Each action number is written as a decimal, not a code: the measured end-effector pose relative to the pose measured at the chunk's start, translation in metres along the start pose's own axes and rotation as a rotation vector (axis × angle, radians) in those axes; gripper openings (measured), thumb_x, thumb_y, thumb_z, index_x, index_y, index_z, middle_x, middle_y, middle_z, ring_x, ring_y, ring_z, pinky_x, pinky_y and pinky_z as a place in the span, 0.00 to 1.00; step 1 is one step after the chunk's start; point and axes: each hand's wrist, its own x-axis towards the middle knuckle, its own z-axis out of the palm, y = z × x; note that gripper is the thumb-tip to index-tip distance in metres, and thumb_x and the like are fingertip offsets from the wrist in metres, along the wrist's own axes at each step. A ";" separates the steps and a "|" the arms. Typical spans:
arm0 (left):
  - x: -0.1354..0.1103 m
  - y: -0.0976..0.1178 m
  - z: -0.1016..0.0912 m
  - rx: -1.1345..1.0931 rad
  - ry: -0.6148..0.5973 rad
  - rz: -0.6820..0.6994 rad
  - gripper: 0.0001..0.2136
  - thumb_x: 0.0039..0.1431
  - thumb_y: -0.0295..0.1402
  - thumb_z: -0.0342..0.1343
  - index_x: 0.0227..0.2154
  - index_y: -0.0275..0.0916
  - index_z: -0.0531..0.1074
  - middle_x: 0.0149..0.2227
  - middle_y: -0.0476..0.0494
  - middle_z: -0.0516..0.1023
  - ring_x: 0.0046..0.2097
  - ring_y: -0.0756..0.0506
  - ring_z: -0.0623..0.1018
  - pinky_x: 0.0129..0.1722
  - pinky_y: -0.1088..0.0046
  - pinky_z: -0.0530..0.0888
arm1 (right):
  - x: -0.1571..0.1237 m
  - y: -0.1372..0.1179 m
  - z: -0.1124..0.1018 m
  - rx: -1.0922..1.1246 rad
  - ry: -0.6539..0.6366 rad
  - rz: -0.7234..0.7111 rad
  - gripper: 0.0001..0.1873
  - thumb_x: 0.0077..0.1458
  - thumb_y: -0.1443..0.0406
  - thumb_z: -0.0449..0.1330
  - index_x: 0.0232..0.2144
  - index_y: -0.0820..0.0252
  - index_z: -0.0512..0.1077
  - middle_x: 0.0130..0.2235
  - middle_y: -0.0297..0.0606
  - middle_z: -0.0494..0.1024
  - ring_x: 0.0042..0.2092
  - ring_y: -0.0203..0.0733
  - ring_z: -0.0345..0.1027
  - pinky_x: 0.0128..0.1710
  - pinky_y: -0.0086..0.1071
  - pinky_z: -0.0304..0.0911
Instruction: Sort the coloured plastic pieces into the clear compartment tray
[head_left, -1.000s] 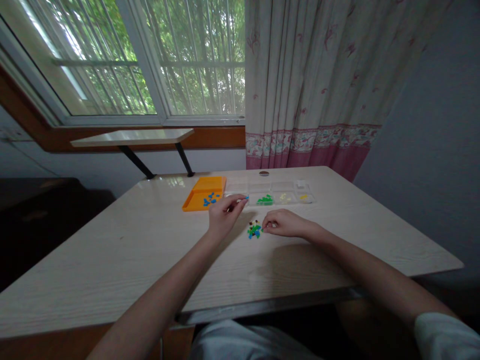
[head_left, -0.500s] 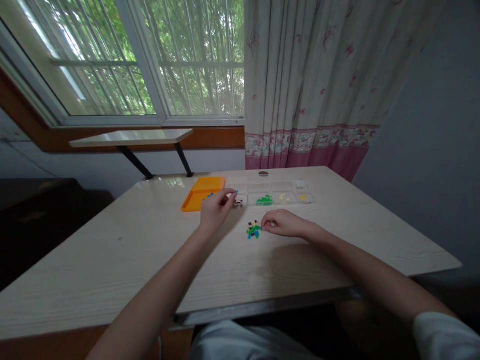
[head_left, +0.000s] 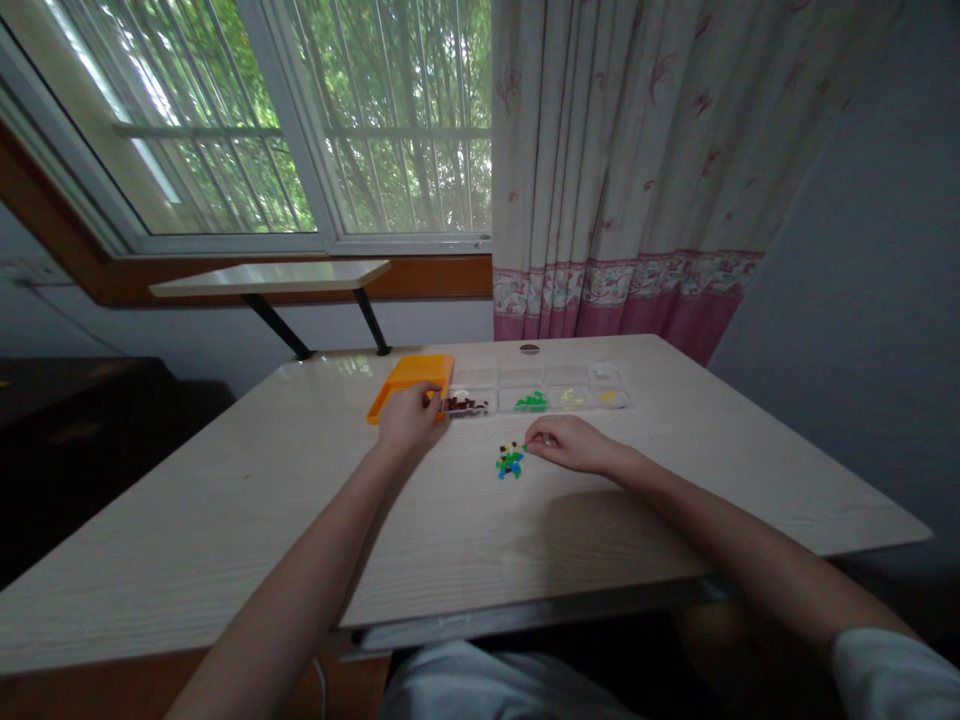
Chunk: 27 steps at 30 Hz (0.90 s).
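Observation:
My left hand (head_left: 407, 414) reaches over the near part of the open orange box (head_left: 420, 370), its fingers curled inward. The back of the hand hides the fingertips and anything between them. My right hand (head_left: 568, 443) rests near the middle of the table, thumb and forefinger pinched at the right edge of a small cluster of building blocks (head_left: 510, 461). Green, blue, brown and pale yellow pieces make up this cluster. Behind it lies a clear compartment tray (head_left: 498, 403) with dark brown pieces (head_left: 466, 404), green pieces (head_left: 532, 402), pale yellow pieces (head_left: 571, 397) and yellow pieces (head_left: 608, 396).
The pale wooden table (head_left: 450, 540) carries everything. A raised white shelf (head_left: 277, 278) on black supports stands at its back left. A round dark disc (head_left: 529, 349) is set near the back edge, below the curtain (head_left: 600, 290).
My left hand has drawn back left from above the brown pieces to the orange box; the blue piece at its fingertips no longer shows. My right hand stays at the cluster.

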 end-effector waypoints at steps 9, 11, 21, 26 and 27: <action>-0.029 0.067 0.013 -0.252 -0.395 0.266 0.10 0.51 0.38 0.53 0.30 0.38 0.75 0.16 0.52 0.66 0.20 0.54 0.64 0.21 0.80 0.57 | 0.001 -0.002 0.003 -0.100 0.141 -0.026 0.10 0.57 0.64 0.50 0.36 0.60 0.70 0.35 0.38 0.74 0.36 0.37 0.66 0.35 0.27 0.57; -0.033 0.073 0.014 -0.265 -0.402 0.260 0.10 0.50 0.38 0.54 0.29 0.38 0.76 0.15 0.53 0.65 0.19 0.54 0.63 0.20 0.80 0.56 | 0.001 -0.003 0.005 -0.119 0.152 -0.036 0.10 0.57 0.64 0.50 0.36 0.60 0.70 0.35 0.38 0.74 0.36 0.37 0.67 0.35 0.27 0.57; -0.037 0.075 0.016 -0.291 -0.420 0.273 0.09 0.51 0.36 0.54 0.29 0.36 0.75 0.16 0.52 0.66 0.19 0.55 0.63 0.20 0.81 0.56 | 0.002 -0.006 0.007 -0.178 0.166 -0.060 0.10 0.57 0.63 0.50 0.35 0.60 0.70 0.32 0.37 0.74 0.33 0.36 0.67 0.32 0.26 0.56; -0.038 0.075 0.017 -0.272 -0.382 0.264 0.07 0.49 0.32 0.54 0.30 0.37 0.75 0.15 0.54 0.65 0.19 0.55 0.63 0.20 0.82 0.56 | 0.002 -0.008 0.007 -0.138 0.185 -0.048 0.10 0.56 0.63 0.51 0.36 0.60 0.70 0.32 0.37 0.74 0.33 0.36 0.67 0.32 0.26 0.57; -0.038 0.075 0.017 -0.274 -0.370 0.260 0.07 0.49 0.32 0.54 0.30 0.37 0.75 0.15 0.54 0.65 0.19 0.55 0.63 0.20 0.82 0.56 | 0.002 -0.008 0.007 -0.130 0.192 -0.042 0.10 0.56 0.63 0.51 0.36 0.60 0.70 0.32 0.37 0.74 0.33 0.35 0.67 0.32 0.26 0.57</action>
